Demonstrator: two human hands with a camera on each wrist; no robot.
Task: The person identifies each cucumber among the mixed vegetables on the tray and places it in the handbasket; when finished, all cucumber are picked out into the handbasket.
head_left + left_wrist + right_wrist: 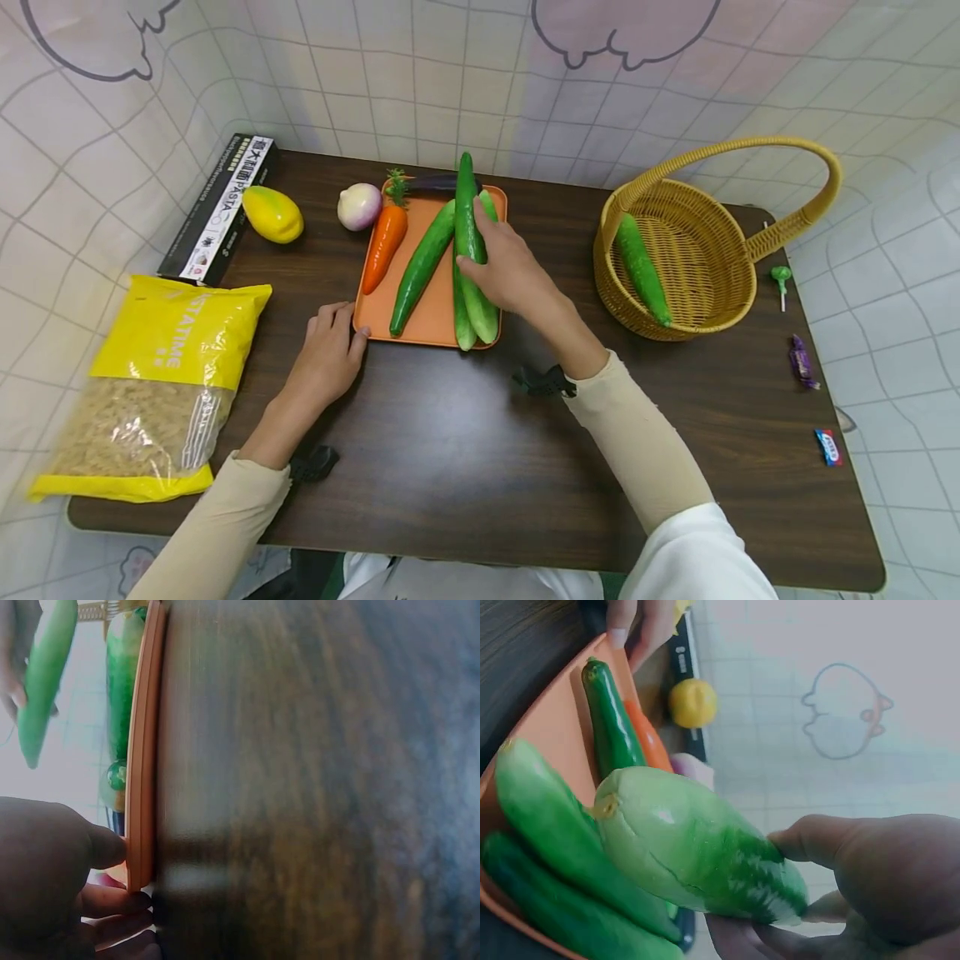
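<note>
An orange tray [425, 283] lies on the table, its near left corner pinched between my left hand's [324, 354] thumb and fingers. In my right hand [513, 265] I grip a green cucumber [697, 840], held above the tray's right side with its pale end tilted toward me. Beneath it, two more cucumbers [555, 802] lie side by side, partly covered in the head view. A darker, glossy cucumber [422, 271] rests in the tray's middle. To its left lies a carrot [386, 246] with a leafy top, and a dark eggplant [431, 184] lies along the back edge.
A wicker basket [701, 312] with a tall handle holds one cucumber [642, 267]. Left of the tray are a purple-white onion [359, 207], a yellow fruit [272, 214], a black pasta box [217, 208] and a pasta bag [172, 333]. A lollipop [781, 275] and wrapped candies [802, 362] lie along the right edge.
</note>
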